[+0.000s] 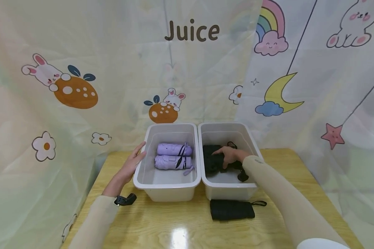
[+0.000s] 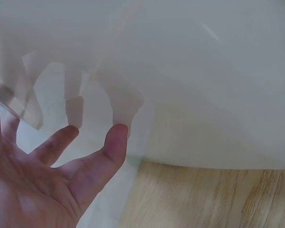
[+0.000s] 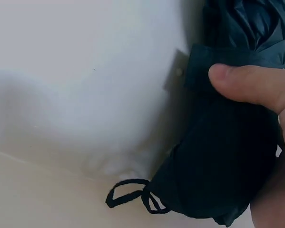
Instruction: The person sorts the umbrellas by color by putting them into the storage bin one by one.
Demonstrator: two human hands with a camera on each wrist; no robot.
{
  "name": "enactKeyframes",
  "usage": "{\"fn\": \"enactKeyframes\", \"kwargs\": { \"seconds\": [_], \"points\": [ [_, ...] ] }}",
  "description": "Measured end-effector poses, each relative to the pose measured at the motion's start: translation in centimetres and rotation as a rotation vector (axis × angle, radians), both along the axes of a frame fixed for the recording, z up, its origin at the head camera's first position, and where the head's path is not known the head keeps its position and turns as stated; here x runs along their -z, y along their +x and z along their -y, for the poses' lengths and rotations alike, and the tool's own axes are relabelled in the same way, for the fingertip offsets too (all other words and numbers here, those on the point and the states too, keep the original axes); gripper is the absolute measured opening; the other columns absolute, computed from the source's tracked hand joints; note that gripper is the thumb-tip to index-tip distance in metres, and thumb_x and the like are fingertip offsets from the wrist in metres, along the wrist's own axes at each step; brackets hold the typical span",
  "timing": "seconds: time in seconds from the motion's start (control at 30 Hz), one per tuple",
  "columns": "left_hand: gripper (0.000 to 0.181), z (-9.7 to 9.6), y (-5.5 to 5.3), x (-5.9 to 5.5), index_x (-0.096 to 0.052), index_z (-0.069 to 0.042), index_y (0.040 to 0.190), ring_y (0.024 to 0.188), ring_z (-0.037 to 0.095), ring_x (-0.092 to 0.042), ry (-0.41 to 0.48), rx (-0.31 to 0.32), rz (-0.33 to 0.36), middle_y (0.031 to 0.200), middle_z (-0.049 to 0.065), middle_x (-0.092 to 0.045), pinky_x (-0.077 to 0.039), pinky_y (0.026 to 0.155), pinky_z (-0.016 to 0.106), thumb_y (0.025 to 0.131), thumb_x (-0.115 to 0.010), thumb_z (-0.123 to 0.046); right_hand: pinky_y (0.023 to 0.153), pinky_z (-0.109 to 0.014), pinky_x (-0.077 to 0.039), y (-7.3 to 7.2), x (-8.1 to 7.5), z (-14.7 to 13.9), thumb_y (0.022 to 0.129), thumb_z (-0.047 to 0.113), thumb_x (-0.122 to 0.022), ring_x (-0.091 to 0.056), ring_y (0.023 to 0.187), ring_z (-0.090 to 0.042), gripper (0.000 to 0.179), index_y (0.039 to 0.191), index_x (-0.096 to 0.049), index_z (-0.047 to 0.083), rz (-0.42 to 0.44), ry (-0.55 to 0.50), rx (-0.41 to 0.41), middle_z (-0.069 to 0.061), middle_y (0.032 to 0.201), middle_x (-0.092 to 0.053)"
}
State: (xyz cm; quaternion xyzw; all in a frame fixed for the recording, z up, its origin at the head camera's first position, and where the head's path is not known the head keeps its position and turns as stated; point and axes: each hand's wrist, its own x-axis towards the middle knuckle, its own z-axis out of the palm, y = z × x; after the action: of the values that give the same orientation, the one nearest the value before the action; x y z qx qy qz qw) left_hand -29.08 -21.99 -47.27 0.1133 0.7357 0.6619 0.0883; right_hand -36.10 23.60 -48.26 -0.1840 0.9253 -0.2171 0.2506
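My right hand (image 1: pixel 232 155) is inside the right white bin (image 1: pixel 230 185), gripping a black folded umbrella (image 3: pixel 213 156). In the right wrist view the thumb lies across its strap, while most of the other fingers are hidden. Dark umbrella fabric (image 1: pixel 210 164) fills the middle of that bin; how many pieces lie there I cannot tell. My left hand (image 1: pixel 133 162) touches the outer left side of the left white bin (image 1: pixel 166 185) with its fingers spread. Two lilac folded umbrellas (image 1: pixel 171 149) lie side by side in the left bin.
Another black folded umbrella (image 1: pixel 232 210) with a wrist loop lies on the wooden table (image 1: pixel 149 221), in front of the right bin. The two bins stand next to each other. Behind them hangs a printed cloth (image 1: pixel 199 76) with cartoon figures.
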Motion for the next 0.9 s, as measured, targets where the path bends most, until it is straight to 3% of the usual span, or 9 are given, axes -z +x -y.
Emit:
{"fn": "enactKeyframes", "kwargs": {
  "seconds": [0.17,0.37,0.47,0.6,0.77,0.9],
  "points": [
    [0.062,-0.32,0.19,0.11,-0.012,-0.025,0.158,0.13,0.047,-0.038,-0.019,0.001,0.012,0.154,0.024,-0.023,-0.043,0.096,0.055,0.105,-0.042,-0.038,0.078,-0.035,-0.053,0.09,0.67,-0.7,0.068,-0.001,-0.087,-0.051,0.118,-0.036,0.078,0.137,-0.058,0.021,-0.017,-0.015,0.009,-0.025,0.148,-0.035],
    [0.062,-0.18,0.2,0.03,-0.014,-0.025,0.157,0.129,0.048,-0.039,-0.01,-0.013,0.011,0.153,0.023,-0.026,-0.044,0.095,0.057,0.104,-0.043,-0.039,0.074,-0.033,-0.055,0.23,0.33,-0.74,0.069,-0.003,-0.084,-0.066,0.082,-0.021,0.072,0.135,-0.061,0.016,-0.002,-0.121,0.025,-0.029,0.141,-0.043],
    [0.062,-0.04,0.06,-0.01,-0.015,-0.026,0.157,0.129,0.047,-0.039,-0.009,-0.018,0.013,0.153,0.022,-0.026,-0.044,0.095,0.056,0.104,-0.043,-0.04,0.075,-0.034,-0.055,0.27,0.2,-0.54,0.07,-0.006,-0.082,-0.066,0.076,-0.019,0.071,0.135,-0.06,0.014,0.038,-0.157,0.066,-0.029,0.143,-0.041],
    [0.062,-0.07,0.05,0.0,-0.014,-0.026,0.157,0.129,0.047,-0.039,-0.017,-0.008,0.021,0.153,0.023,-0.026,-0.043,0.095,0.056,0.104,-0.043,-0.04,0.078,-0.037,-0.055,0.32,0.3,-0.34,0.069,-0.009,-0.08,-0.064,0.09,-0.025,0.073,0.136,-0.059,0.013,0.078,-0.168,0.106,-0.028,0.149,-0.031],
    [0.061,-0.27,0.08,-0.51,-0.014,-0.025,0.157,0.13,0.048,-0.037,0.01,-0.003,0.029,0.154,0.022,-0.023,-0.04,0.097,0.06,0.104,-0.043,-0.036,0.079,-0.035,-0.053,0.07,0.35,-0.23,0.068,-0.009,-0.082,-0.051,0.118,-0.034,0.073,0.134,-0.06,0.013,0.016,-0.104,0.058,-0.024,0.148,-0.036],
    [0.061,-0.28,0.08,-0.52,-0.014,-0.025,0.157,0.13,0.049,-0.038,-0.008,-0.002,0.032,0.153,0.024,-0.024,-0.041,0.096,0.06,0.105,-0.043,-0.036,0.085,-0.038,-0.052,-0.03,0.17,-0.07,0.069,-0.005,-0.084,-0.044,0.126,-0.038,0.071,0.134,-0.061,0.015,0.001,-0.057,0.056,-0.022,0.147,-0.038]
  ]
}}
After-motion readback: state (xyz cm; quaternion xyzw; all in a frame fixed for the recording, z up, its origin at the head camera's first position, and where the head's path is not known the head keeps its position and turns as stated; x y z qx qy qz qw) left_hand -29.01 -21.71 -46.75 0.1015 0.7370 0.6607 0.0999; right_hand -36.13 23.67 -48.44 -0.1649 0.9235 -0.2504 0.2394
